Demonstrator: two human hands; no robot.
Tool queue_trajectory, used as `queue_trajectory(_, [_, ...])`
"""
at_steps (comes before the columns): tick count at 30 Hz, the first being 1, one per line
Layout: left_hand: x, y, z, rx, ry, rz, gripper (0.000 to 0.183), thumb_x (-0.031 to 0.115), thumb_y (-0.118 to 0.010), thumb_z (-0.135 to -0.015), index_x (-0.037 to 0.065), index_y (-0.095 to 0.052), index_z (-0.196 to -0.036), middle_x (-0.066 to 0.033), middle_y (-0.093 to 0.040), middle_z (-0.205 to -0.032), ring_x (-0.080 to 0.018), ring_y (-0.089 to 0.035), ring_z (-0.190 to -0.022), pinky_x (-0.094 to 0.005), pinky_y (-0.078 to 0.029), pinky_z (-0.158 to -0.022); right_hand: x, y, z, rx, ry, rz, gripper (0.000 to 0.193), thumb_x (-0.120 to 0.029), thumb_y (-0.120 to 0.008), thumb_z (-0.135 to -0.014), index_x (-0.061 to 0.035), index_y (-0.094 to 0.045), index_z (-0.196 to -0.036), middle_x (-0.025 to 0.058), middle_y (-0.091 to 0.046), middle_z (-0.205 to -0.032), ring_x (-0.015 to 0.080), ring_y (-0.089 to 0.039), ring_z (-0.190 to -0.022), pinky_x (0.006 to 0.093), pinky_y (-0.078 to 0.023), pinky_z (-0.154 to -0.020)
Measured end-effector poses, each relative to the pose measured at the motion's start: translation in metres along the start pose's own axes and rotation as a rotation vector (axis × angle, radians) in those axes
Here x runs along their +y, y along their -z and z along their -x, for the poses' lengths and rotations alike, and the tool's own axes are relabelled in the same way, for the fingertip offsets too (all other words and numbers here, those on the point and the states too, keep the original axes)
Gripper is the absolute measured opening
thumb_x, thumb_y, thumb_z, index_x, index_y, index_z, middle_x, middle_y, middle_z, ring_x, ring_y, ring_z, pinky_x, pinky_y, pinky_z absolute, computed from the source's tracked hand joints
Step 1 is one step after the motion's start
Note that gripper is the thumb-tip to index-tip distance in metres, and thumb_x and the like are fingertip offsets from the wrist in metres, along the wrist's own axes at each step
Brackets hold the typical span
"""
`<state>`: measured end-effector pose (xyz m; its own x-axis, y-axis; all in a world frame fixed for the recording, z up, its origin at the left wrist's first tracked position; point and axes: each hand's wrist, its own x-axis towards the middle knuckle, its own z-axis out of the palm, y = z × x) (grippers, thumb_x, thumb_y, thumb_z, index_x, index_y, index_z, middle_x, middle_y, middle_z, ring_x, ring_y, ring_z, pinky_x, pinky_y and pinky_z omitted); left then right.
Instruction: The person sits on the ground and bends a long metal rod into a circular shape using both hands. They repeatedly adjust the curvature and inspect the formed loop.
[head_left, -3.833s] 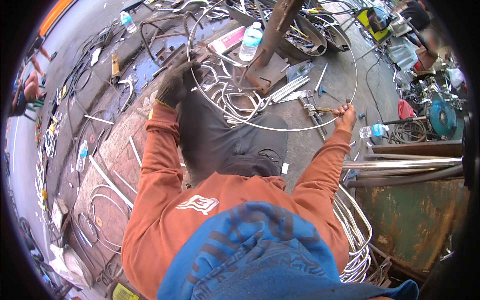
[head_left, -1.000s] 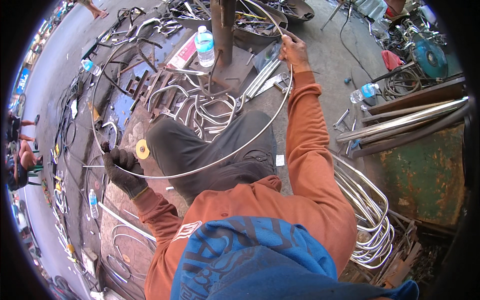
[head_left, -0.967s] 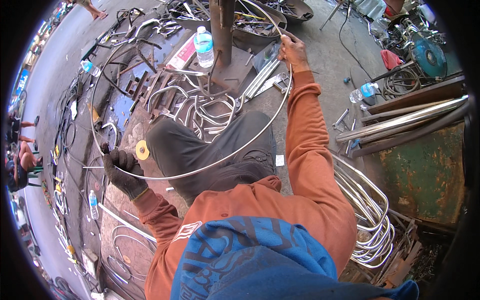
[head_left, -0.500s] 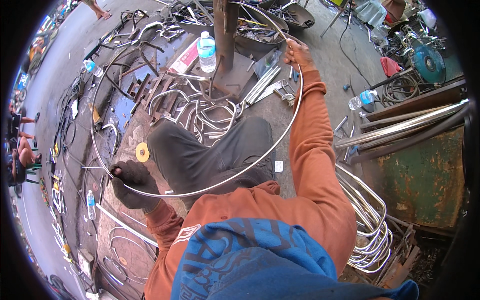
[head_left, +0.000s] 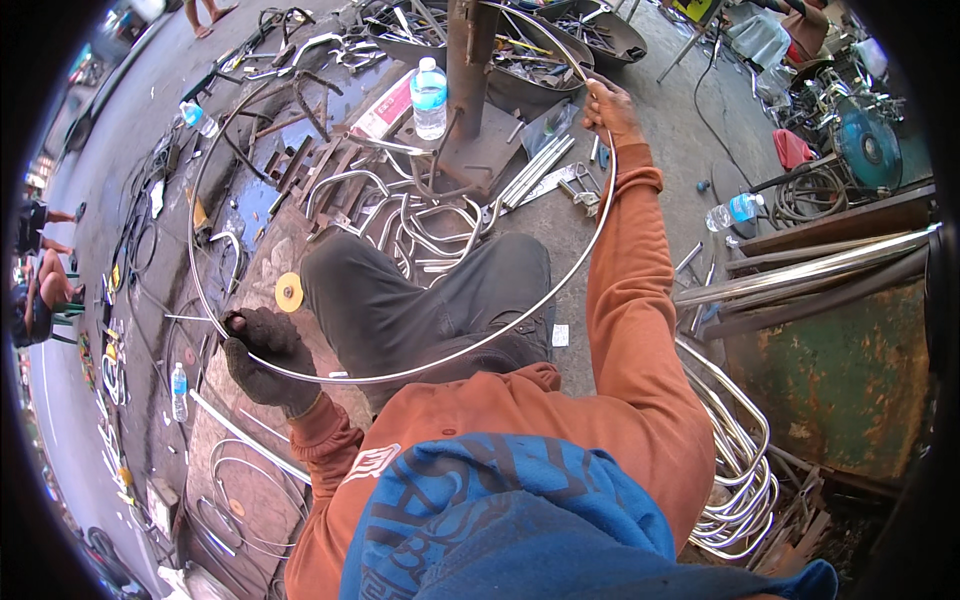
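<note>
A large hoop of thin silvery metal rod or tube curves over my lap, its far part passing near a rusty post. Closed on the hoop's left side is my left hand, in a dark glove. At arm's length, my bare right hand grips the hoop's upper right side. Near my left hand, a yellow disc lies by my knee. Beyond my legs sits a heap of bent shiny tubes.
A water bottle stands by the post. Bins of metal scraps are at the back. Long tubes lie over a rusty green panel at right, above a bundle of tube loops. Thin rings lie at lower left. People sit far left.
The view has shifted slightly, so the surroundings sit a little differently. Both hands keep their hold on the hoop, which stays in nearly the same position.
</note>
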<state>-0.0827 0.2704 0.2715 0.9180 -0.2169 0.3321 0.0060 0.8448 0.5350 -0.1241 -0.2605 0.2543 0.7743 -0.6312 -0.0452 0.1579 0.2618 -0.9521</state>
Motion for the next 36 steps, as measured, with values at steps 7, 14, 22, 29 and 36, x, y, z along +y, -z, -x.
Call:
queue_trajectory(7, [0.005,0.005,-0.011,0.027,0.072,0.036,0.027,0.026,-0.050,-0.092,0.003,-0.053,-0.105,0.0012,-0.036,-0.069,-0.0095,-0.029,-0.053,-0.0241,-0.026,-0.045,0.004,-0.007,0.005,0.062,0.061,0.039,0.023,-0.014,-0.057,-0.085,-0.0013,-0.061,-0.104,-0.0014,-0.044,-0.055,0.0075,-0.039,-0.039,0.0269,-0.038,-0.036])
queue_trajectory(14, [0.006,0.002,-0.016,0.328,0.065,-0.182,0.031,0.025,-0.047,-0.095,0.003,-0.049,-0.116,0.0023,-0.035,-0.070,-0.0059,-0.028,-0.053,-0.0202,-0.024,-0.044,0.016,-0.017,0.008,0.161,0.133,0.130,0.027,-0.015,-0.056,-0.085,0.0006,-0.060,-0.106,0.0003,-0.048,-0.056,0.0081,-0.044,-0.041,0.0262,-0.040,-0.035])
queue_trajectory(22, [-0.005,-0.010,-0.006,0.420,0.079,-0.214,0.030,0.026,-0.040,-0.098,0.004,-0.049,-0.115,0.0046,-0.028,-0.062,-0.0053,-0.023,-0.043,-0.0217,-0.020,-0.037,0.009,-0.017,0.010,0.120,0.104,0.074,0.027,-0.014,-0.055,-0.085,0.0011,-0.060,-0.107,0.0005,-0.047,-0.056,0.0085,-0.043,-0.040,0.0264,-0.040,-0.036])
queue_trajectory(29, [0.002,-0.009,-0.010,0.402,0.078,-0.209,0.027,0.025,-0.040,-0.097,0.006,-0.050,-0.114,0.0039,-0.031,-0.064,-0.0051,-0.024,-0.045,-0.0206,-0.021,-0.038,0.005,-0.020,0.015,0.098,0.097,0.047,0.025,-0.014,-0.053,-0.087,0.0008,-0.059,-0.106,0.0000,-0.045,-0.055,0.0077,-0.040,-0.039,0.0255,-0.039,-0.037])
queue_trajectory(36, [-0.017,-0.026,-0.006,0.619,0.102,-0.221,0.022,0.027,-0.045,-0.095,0.010,-0.052,-0.108,0.0010,-0.050,-0.077,-0.0058,-0.034,-0.051,-0.0181,-0.027,-0.041,0.025,-0.030,0.018,0.164,0.146,0.129,0.025,-0.014,-0.048,-0.090,-0.0004,-0.060,-0.108,-0.0011,-0.046,-0.053,0.0083,-0.042,-0.039,0.0254,-0.038,-0.037])
